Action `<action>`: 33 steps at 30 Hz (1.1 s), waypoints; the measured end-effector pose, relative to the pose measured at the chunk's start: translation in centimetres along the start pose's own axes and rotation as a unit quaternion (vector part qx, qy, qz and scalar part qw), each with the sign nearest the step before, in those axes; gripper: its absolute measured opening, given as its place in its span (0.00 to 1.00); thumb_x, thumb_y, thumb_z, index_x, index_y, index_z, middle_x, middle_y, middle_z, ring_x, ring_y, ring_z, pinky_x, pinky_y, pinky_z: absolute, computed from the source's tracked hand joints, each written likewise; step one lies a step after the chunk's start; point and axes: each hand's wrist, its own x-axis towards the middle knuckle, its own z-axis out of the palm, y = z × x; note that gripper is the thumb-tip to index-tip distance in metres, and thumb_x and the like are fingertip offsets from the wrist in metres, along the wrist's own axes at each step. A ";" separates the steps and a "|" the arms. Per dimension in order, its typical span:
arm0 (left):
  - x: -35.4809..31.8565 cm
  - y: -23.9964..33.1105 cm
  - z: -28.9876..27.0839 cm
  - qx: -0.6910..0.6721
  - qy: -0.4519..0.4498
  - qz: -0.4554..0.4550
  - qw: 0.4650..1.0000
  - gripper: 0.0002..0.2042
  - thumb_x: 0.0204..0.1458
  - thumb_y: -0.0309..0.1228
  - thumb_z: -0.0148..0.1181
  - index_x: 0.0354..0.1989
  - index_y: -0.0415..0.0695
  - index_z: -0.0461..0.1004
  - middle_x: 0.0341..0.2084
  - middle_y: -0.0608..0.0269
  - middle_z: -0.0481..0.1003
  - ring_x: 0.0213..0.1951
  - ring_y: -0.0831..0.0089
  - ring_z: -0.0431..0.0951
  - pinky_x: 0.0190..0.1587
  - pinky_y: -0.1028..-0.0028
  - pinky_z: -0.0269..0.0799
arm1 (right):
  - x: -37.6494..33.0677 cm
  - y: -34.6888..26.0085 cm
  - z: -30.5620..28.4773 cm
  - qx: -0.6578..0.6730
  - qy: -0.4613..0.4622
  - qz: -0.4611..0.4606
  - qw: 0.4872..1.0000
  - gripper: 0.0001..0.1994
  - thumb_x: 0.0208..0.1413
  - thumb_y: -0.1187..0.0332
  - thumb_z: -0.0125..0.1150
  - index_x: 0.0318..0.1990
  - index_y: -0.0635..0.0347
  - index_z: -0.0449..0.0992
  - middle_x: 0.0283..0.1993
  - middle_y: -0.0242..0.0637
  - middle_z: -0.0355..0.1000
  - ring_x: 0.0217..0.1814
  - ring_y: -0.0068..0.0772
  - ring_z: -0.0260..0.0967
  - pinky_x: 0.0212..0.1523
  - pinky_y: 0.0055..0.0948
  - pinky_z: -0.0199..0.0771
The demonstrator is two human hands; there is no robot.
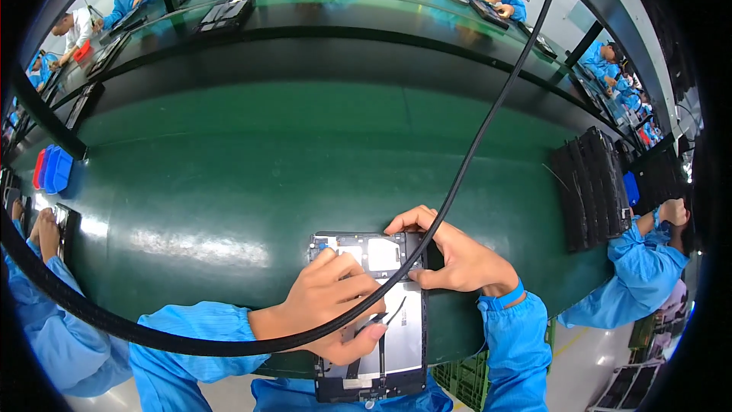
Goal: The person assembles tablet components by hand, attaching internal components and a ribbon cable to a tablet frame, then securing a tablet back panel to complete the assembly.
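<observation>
The opened tablet-like device (409, 336) lies at the near edge of the green table (229, 160), right before me. My left hand (328, 297) arches over its left side, fingers curled, thumb low; I cannot tell whether they pinch anything. My right hand (467, 261) grips its upper right corner, thumb and forefinger apart. Its frame is black, its lower panel silvery-grey, with a white patch above. A black cable (503, 91) crosses my view.
</observation>
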 end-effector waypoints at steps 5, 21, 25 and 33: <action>-0.6 -0.4 0.1 -0.029 0.045 0.001 0.999 0.10 0.54 0.38 0.65 0.30 0.44 0.81 0.32 0.66 0.80 0.32 0.63 0.71 0.37 0.60 0.60 | 0.0 -0.6 0.0 -0.005 0.002 0.002 1.000 0.34 0.47 0.80 0.70 0.67 0.61 0.73 0.64 0.37 0.68 0.71 0.36 0.64 0.78 0.38 0.58; -4.5 -0.6 -2.9 0.011 0.008 0.067 0.998 0.16 0.63 0.41 0.55 0.33 0.45 0.84 0.40 0.62 0.84 0.38 0.63 0.80 0.43 0.63 0.69 | -0.5 0.1 -0.4 0.056 0.004 -0.004 0.998 0.39 0.57 0.72 0.75 0.77 0.56 0.68 0.70 0.38 0.72 0.72 0.38 0.64 0.77 0.41 0.58; -4.8 -0.6 -3.4 0.011 -0.006 0.061 0.998 0.15 0.63 0.40 0.56 0.35 0.45 0.85 0.41 0.62 0.84 0.38 0.63 0.80 0.44 0.64 0.70 | -0.5 -0.5 -0.1 0.035 0.004 0.003 0.999 0.41 0.54 0.75 0.75 0.77 0.54 0.68 0.70 0.38 0.70 0.73 0.40 0.64 0.80 0.42 0.56; -5.0 -0.7 -3.6 0.000 -0.005 0.063 0.998 0.14 0.62 0.40 0.57 0.35 0.44 0.84 0.41 0.60 0.84 0.39 0.62 0.81 0.44 0.62 0.71 | -0.4 -0.4 0.3 0.042 0.010 0.028 0.999 0.42 0.49 0.77 0.73 0.76 0.54 0.70 0.70 0.39 0.70 0.74 0.43 0.62 0.80 0.42 0.56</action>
